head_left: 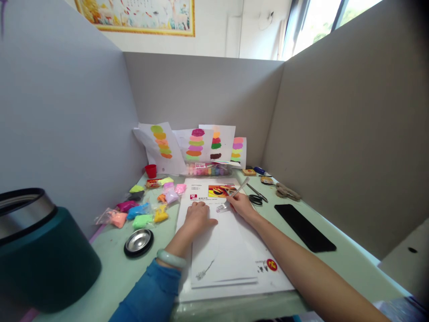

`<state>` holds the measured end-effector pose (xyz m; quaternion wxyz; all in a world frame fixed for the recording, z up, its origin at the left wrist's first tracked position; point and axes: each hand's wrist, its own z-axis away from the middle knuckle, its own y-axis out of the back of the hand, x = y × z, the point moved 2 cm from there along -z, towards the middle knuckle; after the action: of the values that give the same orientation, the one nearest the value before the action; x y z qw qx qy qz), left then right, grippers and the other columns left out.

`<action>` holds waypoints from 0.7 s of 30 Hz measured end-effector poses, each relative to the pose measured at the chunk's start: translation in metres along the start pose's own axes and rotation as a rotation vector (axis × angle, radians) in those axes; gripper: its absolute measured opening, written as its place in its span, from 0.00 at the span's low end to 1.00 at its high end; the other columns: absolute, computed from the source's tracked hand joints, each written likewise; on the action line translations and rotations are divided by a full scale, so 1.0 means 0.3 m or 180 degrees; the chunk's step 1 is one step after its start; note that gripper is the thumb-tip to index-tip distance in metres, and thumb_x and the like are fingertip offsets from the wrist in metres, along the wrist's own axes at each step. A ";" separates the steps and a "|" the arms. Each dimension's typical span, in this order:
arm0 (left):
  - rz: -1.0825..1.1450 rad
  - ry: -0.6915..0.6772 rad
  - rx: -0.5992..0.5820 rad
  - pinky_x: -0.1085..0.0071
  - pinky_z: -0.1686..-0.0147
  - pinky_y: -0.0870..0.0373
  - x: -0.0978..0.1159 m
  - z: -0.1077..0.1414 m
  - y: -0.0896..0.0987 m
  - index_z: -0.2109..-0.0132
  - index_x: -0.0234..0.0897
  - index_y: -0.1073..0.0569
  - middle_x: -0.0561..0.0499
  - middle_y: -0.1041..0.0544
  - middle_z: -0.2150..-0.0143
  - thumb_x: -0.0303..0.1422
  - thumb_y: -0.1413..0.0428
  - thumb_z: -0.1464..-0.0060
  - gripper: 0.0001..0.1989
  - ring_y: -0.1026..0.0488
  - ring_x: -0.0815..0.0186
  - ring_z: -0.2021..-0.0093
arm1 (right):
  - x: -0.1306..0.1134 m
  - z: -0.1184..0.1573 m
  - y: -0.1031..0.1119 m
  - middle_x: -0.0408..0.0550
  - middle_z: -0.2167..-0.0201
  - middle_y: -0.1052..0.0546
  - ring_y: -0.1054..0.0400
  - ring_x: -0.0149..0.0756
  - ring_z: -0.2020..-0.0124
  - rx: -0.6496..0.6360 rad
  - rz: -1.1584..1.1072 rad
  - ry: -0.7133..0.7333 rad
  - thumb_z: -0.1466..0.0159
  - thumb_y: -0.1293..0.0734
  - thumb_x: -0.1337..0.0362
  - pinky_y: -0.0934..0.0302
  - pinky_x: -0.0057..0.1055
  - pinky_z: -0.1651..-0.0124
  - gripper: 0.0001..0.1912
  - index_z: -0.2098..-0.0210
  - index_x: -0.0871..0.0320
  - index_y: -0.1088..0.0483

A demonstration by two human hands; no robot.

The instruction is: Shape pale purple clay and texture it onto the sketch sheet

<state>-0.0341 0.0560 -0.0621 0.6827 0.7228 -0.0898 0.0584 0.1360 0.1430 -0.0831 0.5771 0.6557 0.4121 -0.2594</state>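
My right hand (240,205) grips a metal fork (241,186), its tines pointing left and down, at the upper part of a white paper sheet (223,250). Whether the tines touch the paper I cannot tell. A small dark pencil-like drawing of a stem with a bushy end marks the sheet's lower left. My left hand (197,218), with a pale green bangle at the wrist, lies on the sheet's left side, thumb stretched out. Beneath the sheet is a larger white printed pad or folder (273,286) with a colourful picture near its top.
Several bagged clay-like lumps (143,221) lie left, near a round metal-and-black lid (138,242) and a large teal flask (47,259). Right are black-handled scissors (255,199) and a black phone-like slab (304,227). Colour-swatch papers (196,145) lean at the back. Grey partitions (204,89) enclose the desk.
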 end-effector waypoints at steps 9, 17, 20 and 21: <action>-0.0054 0.0025 -0.0044 0.59 0.47 0.40 0.001 -0.001 0.002 0.53 0.37 0.26 0.43 0.29 0.47 0.47 0.45 0.56 0.26 0.37 0.51 0.46 | -0.017 0.009 0.003 0.43 0.87 0.31 0.37 0.32 0.80 -0.0060 0.0165 0.0073 0.44 0.38 0.59 0.49 0.25 0.75 0.14 0.82 0.59 0.32; -0.0050 0.0010 -0.0034 0.59 0.48 0.39 0.002 0.002 0.003 0.53 0.37 0.25 0.43 0.29 0.47 0.47 0.45 0.56 0.25 0.37 0.51 0.46 | -0.017 0.001 0.003 0.44 0.85 0.30 0.37 0.32 0.79 -0.0041 0.0321 0.0099 0.44 0.38 0.61 0.50 0.25 0.75 0.13 0.80 0.60 0.31; -0.0055 0.0004 -0.0032 0.59 0.48 0.39 0.002 0.002 0.003 0.54 0.37 0.25 0.43 0.29 0.47 0.47 0.45 0.55 0.25 0.37 0.51 0.46 | -0.018 -0.001 0.004 0.44 0.84 0.29 0.36 0.32 0.78 -0.0027 0.0381 0.0100 0.44 0.38 0.61 0.50 0.25 0.75 0.12 0.79 0.60 0.29; -0.0059 0.0006 -0.0037 0.59 0.48 0.39 0.002 0.002 0.003 0.54 0.37 0.25 0.43 0.29 0.47 0.47 0.45 0.55 0.25 0.37 0.51 0.46 | -0.018 -0.002 0.004 0.44 0.83 0.28 0.36 0.32 0.78 -0.0022 0.0399 0.0099 0.44 0.38 0.61 0.50 0.25 0.75 0.12 0.79 0.60 0.29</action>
<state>-0.0336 0.0554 -0.0612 0.6875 0.7196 -0.0828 0.0522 0.1340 0.1424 -0.0778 0.5879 0.6822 0.3800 -0.2112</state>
